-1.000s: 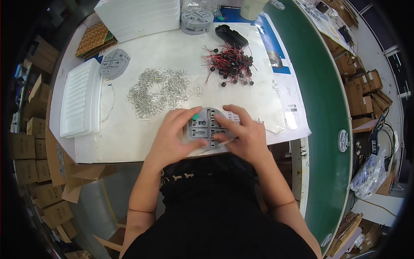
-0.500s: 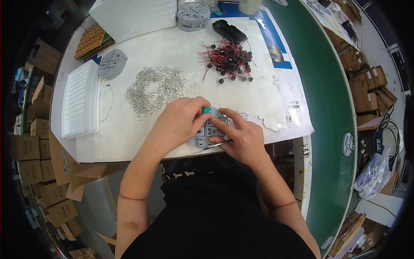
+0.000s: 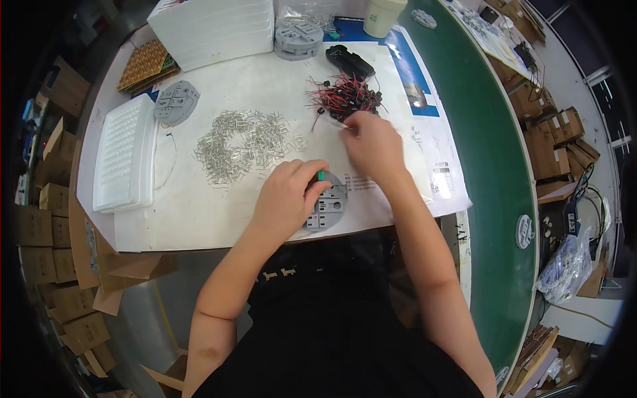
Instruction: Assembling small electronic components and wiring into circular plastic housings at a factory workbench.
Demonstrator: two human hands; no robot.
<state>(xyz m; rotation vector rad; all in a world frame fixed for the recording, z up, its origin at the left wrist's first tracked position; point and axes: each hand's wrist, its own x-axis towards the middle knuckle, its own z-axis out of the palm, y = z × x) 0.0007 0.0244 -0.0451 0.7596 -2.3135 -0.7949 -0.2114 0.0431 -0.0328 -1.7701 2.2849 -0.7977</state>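
Note:
A round grey slotted fixture [image 3: 337, 199] lies at the table's near edge. My left hand [image 3: 286, 199] rests over its left side, thumb and fingers closed on a small green block [image 3: 321, 176]. Most of that block is hidden by the fingers. Farther off, my right hand [image 3: 375, 146], slightly blurred, is at the near side of a heap of small black round parts with red wires [image 3: 348, 94]. Its fingers are pinched round slim metal tweezers [image 3: 343, 124], only a bit of which shows.
Loose bent metal pins [image 3: 239, 142] form a pile left of centre. A white tray [image 3: 124, 156] and another grey fixture [image 3: 176, 103] stand at the left. Behind are a large white box [image 3: 212, 33], stacked grey fixtures [image 3: 298, 41], a black object [image 3: 350, 62] and a pale cup [image 3: 383, 16].
My right hand has left the grey fixture and moved away to the wired parts. My left hand stays at the fixture, still gripping the green block.

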